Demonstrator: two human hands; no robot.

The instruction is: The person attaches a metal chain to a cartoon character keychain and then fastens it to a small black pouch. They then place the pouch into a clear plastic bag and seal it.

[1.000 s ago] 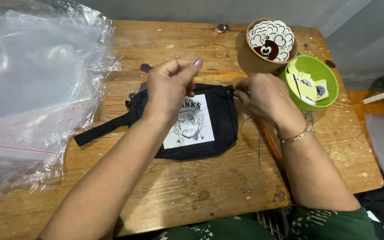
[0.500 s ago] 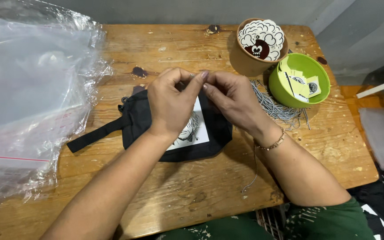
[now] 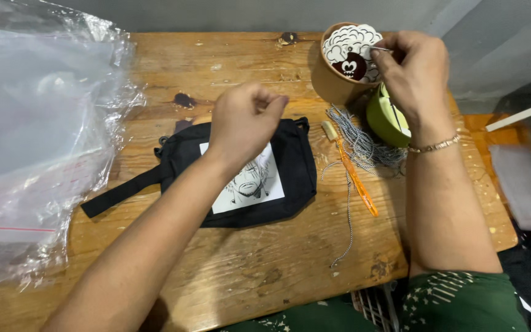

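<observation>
The left hand point(image 3: 241, 126) hovers over the top edge of a black pouch point(image 3: 290, 172), its fingers point(image 3: 271, 104) pinched together, thumb against the curled fingertips. Whether anything thin is caught between them cannot be told. The pouch lies flat on the wooden bench point(image 3: 216, 270) directly under that hand, its white printed panel point(image 3: 253, 187) partly covered by the wrist, and its black strap point(image 3: 121, 197) runs out to the left of the fingers, toward a large heap of clear plastic bags point(image 3: 38, 135) that covers the left end of the bench.

The right hand point(image 3: 416, 71) is raised well to the right of the left one, at the far right corner of the bench. Its fingers point(image 3: 381, 58) are closed on a thin light-coloured strand or pin point(image 3: 377, 48) at the rim of a round brown cup point(image 3: 333, 80), which holds white cut-out tags with a dark figure on them point(image 3: 348, 52). A gold bracelet point(image 3: 434, 146) sits on that wrist. Just below the right fingers, partly hidden by the palm, stands a green bowl point(image 3: 382, 120).

Between the two hands, to the right of the pouch, lies a bundle of black-and-white cord point(image 3: 364, 144), with one loose end trailing toward the near edge of the bench. An orange tool with a pale tip point(image 3: 354, 175) lies across the cord, near the pouch but not touching it.
</observation>
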